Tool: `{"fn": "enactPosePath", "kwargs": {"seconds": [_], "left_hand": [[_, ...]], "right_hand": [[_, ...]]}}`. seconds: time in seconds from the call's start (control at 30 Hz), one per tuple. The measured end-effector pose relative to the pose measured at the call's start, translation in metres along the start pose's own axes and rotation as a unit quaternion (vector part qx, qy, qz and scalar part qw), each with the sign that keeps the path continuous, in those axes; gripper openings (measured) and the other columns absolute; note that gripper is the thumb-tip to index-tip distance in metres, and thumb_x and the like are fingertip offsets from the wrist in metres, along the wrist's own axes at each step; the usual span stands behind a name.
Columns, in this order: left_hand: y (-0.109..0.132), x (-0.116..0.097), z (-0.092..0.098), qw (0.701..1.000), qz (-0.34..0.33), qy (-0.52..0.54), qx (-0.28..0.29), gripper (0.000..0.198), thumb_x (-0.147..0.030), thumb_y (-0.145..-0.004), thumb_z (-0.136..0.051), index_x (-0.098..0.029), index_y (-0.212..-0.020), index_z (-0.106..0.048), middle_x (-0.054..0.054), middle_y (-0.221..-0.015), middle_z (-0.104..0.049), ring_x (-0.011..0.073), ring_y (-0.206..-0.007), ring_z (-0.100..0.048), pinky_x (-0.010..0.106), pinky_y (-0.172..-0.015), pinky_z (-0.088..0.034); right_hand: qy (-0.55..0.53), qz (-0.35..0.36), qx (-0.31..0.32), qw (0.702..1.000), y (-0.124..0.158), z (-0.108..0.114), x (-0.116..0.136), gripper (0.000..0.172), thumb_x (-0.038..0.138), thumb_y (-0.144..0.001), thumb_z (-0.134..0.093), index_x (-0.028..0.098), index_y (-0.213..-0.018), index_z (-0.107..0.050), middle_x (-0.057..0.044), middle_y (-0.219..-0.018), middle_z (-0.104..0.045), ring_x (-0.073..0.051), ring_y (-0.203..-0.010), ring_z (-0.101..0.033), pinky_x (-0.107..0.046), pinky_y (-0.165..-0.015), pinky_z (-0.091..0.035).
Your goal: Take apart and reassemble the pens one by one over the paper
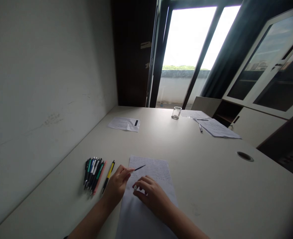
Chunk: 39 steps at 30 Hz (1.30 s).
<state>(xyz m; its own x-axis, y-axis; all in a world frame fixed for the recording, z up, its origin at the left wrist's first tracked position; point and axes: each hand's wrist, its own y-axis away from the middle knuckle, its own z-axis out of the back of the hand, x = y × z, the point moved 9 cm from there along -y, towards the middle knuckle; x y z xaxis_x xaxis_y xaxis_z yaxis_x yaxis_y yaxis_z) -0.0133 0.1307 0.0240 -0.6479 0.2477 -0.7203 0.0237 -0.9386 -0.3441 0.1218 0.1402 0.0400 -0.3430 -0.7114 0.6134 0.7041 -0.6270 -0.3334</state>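
Left of the written sheet, on the pale surface, a bundle of pens lies side by side, in black, green, white and pink, with their tips toward the near side. Between that bundle and the written sheet, a yellow pen with a black grip lies alone at a slant. Beyond the sheet and to its left is a separate paper bearing a black bar.

At the written sheet's left edge, the left hand pinches a dark slim rod between thumb and fingers. The rod sticks out to the right of the fingertips, above the sheet's lines of writing and beyond the right hand. It is narrow and straight, dark along its length, and tapers to a fine point; its other end is hidden in the grip.

Over the middle of the sheet, the right hand curls, thumb and forefinger closed on a small white piece. Little of that piece shows, so its shape is hard to tell.

Beyond the written sheet to the right stand a clear glass jar, then a silvery pen beside stacked papers. Farther right of the sheet, a round grommet is set in the surface.
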Motion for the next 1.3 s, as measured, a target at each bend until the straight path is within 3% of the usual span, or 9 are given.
{"fn": "enactPosePath", "kwargs": {"seconds": [0.33, 0.67, 0.87, 0.97, 1.07, 1.17, 1.3], "left_hand": [[-0.001, 0.002, -0.001, 1.0, 0.002, 0.005, 0.005, 0.035, -0.016, -0.099, -0.044, -0.027, -0.126, -0.064, 0.004, -0.097, -0.056, 0.0173, -0.084, -0.059, 0.027, -0.078, -0.05], [-0.001, 0.005, -0.003, 1.0, 0.005, 0.009, 0.007, 0.035, -0.018, -0.098, -0.046, -0.029, -0.124, -0.066, 0.005, -0.098, -0.057, 0.0185, -0.085, -0.06, 0.027, -0.08, -0.049], [-0.001, 0.0, 0.0, 1.0, 0.003, 0.025, 0.004, 0.034, -0.018, -0.098, -0.047, -0.029, -0.125, -0.065, 0.004, -0.097, -0.057, 0.0187, -0.085, -0.059, 0.027, -0.078, -0.049], [-0.001, -0.002, -0.001, 0.999, 0.002, 0.039, 0.008, 0.032, -0.02, -0.1, -0.047, -0.028, -0.124, -0.066, 0.004, -0.095, -0.056, 0.018, -0.083, -0.059, 0.027, -0.076, -0.049], [0.0, -0.007, -0.004, 0.998, -0.01, 0.058, 0.025, 0.03, -0.022, -0.101, -0.047, -0.027, -0.123, -0.066, 0.004, -0.095, -0.056, 0.0173, -0.082, -0.059, 0.027, -0.076, -0.049], [0.001, -0.014, -0.008, 0.996, -0.027, 0.071, 0.048, 0.028, -0.024, -0.102, -0.046, -0.027, -0.122, -0.066, 0.004, -0.097, -0.056, 0.0175, -0.084, -0.06, 0.026, -0.076, -0.049], [0.002, -0.019, -0.011, 0.994, -0.037, 0.077, 0.07, 0.027, -0.026, -0.103, -0.045, -0.025, -0.12, -0.066, 0.005, -0.098, -0.055, 0.0179, -0.085, -0.059, 0.027, -0.076, -0.049]], "right_hand": [[0.024, -0.019, 0.025, 0.999, 0.0, -0.006, -0.011, 0.022, 0.013, -0.08, -0.08, 0.022, -0.099, -0.072, -0.003, -0.093, -0.072, -0.022, -0.09, -0.062, -0.032, -0.08, -0.052], [0.003, -0.023, 0.033, 0.999, 0.003, -0.011, -0.016, 0.025, 0.019, -0.082, -0.079, 0.024, -0.106, -0.073, -0.003, -0.098, -0.072, -0.023, -0.094, -0.061, -0.033, -0.086, -0.05], [-0.019, -0.032, 0.005, 0.999, 0.001, 0.014, -0.016, 0.026, 0.023, -0.077, -0.085, 0.025, -0.1, -0.073, -0.002, -0.095, -0.072, -0.021, -0.088, -0.063, -0.031, -0.08, -0.051], [-0.053, -0.08, -0.042, 0.995, 0.0, 0.037, -0.035, 0.008, 0.027, -0.085, -0.076, 0.022, -0.09, -0.071, -0.002, -0.088, -0.07, -0.017, -0.073, -0.063, -0.029, -0.069, -0.051], [-0.105, -0.148, -0.115, 0.977, 0.003, 0.057, -0.063, 0.014, 0.032, -0.088, -0.07, 0.02, -0.097, -0.069, -0.003, -0.086, -0.071, -0.017, -0.069, -0.063, -0.029, -0.067, -0.052], [-0.168, -0.173, -0.11, 0.964, 0.004, 0.054, -0.075, 0.026, 0.036, -0.086, -0.069, 0.021, -0.108, -0.069, -0.004, -0.088, -0.072, -0.018, -0.073, -0.065, -0.029, -0.067, -0.052], [-0.201, -0.176, -0.082, 0.96, 0.003, 0.045, -0.07, 0.012, 0.032, -0.084, -0.069, 0.021, -0.088, -0.074, -0.001, -0.073, -0.071, -0.017, -0.068, -0.063, -0.028, -0.065, -0.049]]}}
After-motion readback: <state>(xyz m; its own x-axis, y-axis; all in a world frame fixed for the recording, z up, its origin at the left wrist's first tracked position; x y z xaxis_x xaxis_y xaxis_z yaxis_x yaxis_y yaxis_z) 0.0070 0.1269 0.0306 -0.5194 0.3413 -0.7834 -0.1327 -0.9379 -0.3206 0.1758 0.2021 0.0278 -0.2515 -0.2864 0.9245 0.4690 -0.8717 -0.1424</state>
